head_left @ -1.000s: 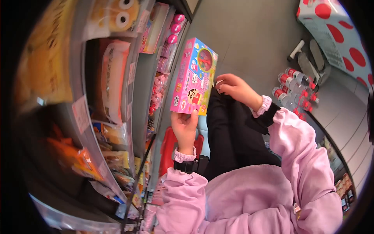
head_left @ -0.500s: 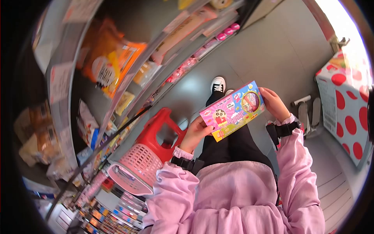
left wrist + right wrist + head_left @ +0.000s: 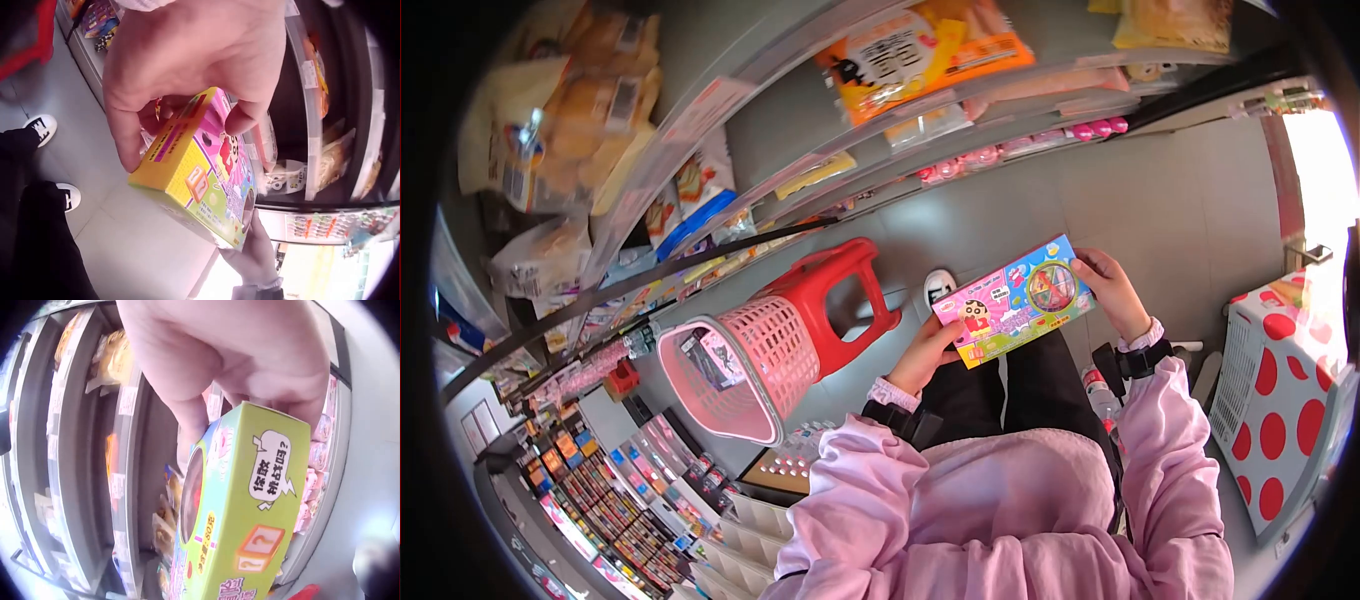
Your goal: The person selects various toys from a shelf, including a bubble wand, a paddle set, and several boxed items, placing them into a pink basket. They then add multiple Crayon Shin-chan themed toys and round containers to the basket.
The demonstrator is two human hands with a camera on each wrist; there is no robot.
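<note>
A flat, colourful cartoon snack box [image 3: 1018,300] with a round clear window is held out in front of the body, its printed front facing up. My left hand [image 3: 925,355] grips the pink end, thumb on the front face. At the blue end, by the round window, my right hand [image 3: 1112,292] grips the box. In the left wrist view, the left hand's fingers [image 3: 128,134] wrap a yellow end of the box [image 3: 206,169]. The right wrist view shows the green side of the box [image 3: 262,487] beneath the right hand [image 3: 244,350], whose far fingers are partly hidden behind it.
A pink shopping basket [image 3: 740,370] with a red handle frame [image 3: 840,310] lies left of the legs, a dark package [image 3: 710,358] inside. Shelves of packaged snacks [image 3: 920,55] run along the far side. A red-dotted white box [image 3: 1275,400] stands at the right, near bottles [image 3: 1103,400].
The box has turned from upright to lying across, and my right hand, apart from it at first, now grips its other end. The view has swung, bringing the pink basket fully into sight.
</note>
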